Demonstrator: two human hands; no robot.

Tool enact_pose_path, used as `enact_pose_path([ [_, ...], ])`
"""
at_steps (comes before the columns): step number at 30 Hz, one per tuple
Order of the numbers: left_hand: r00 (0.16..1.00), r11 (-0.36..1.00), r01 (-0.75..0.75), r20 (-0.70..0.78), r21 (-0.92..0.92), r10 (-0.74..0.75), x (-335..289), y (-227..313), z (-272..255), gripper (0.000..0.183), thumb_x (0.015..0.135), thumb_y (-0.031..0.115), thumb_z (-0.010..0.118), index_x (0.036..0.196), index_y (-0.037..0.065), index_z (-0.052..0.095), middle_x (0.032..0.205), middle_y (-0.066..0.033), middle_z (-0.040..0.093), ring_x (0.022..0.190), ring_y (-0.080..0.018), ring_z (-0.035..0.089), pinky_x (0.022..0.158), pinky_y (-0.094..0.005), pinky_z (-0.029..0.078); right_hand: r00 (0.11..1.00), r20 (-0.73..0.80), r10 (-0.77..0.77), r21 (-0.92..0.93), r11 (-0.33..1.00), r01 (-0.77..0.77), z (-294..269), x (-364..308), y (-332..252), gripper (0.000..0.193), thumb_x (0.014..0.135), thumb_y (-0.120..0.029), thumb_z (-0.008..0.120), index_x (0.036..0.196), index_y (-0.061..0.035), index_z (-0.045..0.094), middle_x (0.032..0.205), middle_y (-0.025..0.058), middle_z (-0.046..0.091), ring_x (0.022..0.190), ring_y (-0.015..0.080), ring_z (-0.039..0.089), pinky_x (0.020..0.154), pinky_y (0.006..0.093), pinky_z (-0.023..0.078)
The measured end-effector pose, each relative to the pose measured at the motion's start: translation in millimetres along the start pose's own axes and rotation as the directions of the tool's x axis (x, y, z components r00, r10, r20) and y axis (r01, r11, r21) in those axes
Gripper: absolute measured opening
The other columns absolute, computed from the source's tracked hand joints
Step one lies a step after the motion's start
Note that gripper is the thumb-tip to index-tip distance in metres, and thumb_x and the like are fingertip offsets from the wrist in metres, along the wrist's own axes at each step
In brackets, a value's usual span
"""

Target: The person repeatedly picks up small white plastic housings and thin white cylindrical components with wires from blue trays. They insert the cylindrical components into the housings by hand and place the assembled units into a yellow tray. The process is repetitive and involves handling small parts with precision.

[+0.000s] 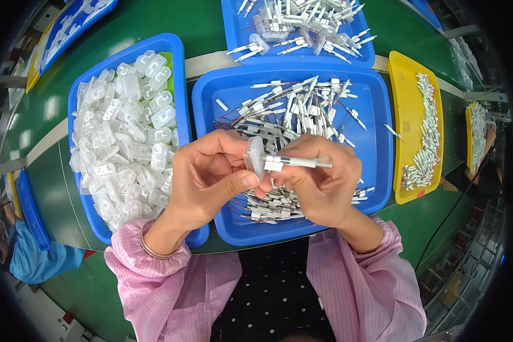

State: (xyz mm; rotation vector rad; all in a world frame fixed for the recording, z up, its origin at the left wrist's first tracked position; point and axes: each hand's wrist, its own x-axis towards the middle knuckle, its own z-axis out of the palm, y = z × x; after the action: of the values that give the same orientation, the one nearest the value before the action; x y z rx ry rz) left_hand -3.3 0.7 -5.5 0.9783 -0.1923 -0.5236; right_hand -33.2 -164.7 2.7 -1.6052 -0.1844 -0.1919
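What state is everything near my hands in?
Clear plastic housing, pinched in fingertips
Left hand, closed on housing
White rods, pointing right
Right hand, closed on rods
Left blue tray, heaped full
Middle blue tray, partly filled
Top blue tray, partly filled
Yellow tray, partly filled

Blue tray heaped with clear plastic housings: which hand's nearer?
Left. In view, the left hand overlaps the right rim of the housing tray; the right hand is farther right, in front of the blue tray of white wired parts.
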Motion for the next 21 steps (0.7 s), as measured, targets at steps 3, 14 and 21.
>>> enact_pose_path([
  [3,0.999,1.000,-0.019,-0.027,-0.012,0.018,-1,-3,2,0.018,0.080,0.001,0.059,0.093,-0.006,0.050,0.083,-0.0154,0.058,0.071,-0.0192,0.062,0.059,-0.0279,0.052,0.993,-0.006,-0.116,-0.100,0.988,0.115,1,-3,3,0.005,0.073,0.003,0.064,0.076,0.0017,0.060,0.067,0.0104,0.061,0.056,0.0148,0.061,0.049,0.0233,0.045],
  [14,1.000,0.991,-0.013,-0.022,-0.131,0.010,0,-13,-7,0.020,0.084,0.002,0.055,0.101,-0.006,0.049,0.082,-0.0174,0.061,0.072,-0.0182,0.062,0.064,-0.0293,0.052,0.986,0.000,-0.164,-0.133,0.978,0.163,2,1,13,0.014,0.070,0.003,0.067,0.082,0.0017,0.061,0.065,0.0101,0.060,0.054,0.0157,0.059,0.048,0.0243,0.043],
  [21,1.000,0.995,-0.004,-0.015,-0.098,0.003,4,-2,-6,0.019,0.082,0.000,0.057,0.099,-0.006,0.051,0.084,-0.0161,0.061,0.073,-0.0177,0.062,0.062,-0.0278,0.053,0.992,0.065,-0.108,-0.049,0.993,0.111,-6,5,8,0.018,0.069,-0.004,0.071,0.084,-0.0004,0.061,0.067,0.0078,0.059,0.058,0.0142,0.056,0.051,0.0246,0.042],
])
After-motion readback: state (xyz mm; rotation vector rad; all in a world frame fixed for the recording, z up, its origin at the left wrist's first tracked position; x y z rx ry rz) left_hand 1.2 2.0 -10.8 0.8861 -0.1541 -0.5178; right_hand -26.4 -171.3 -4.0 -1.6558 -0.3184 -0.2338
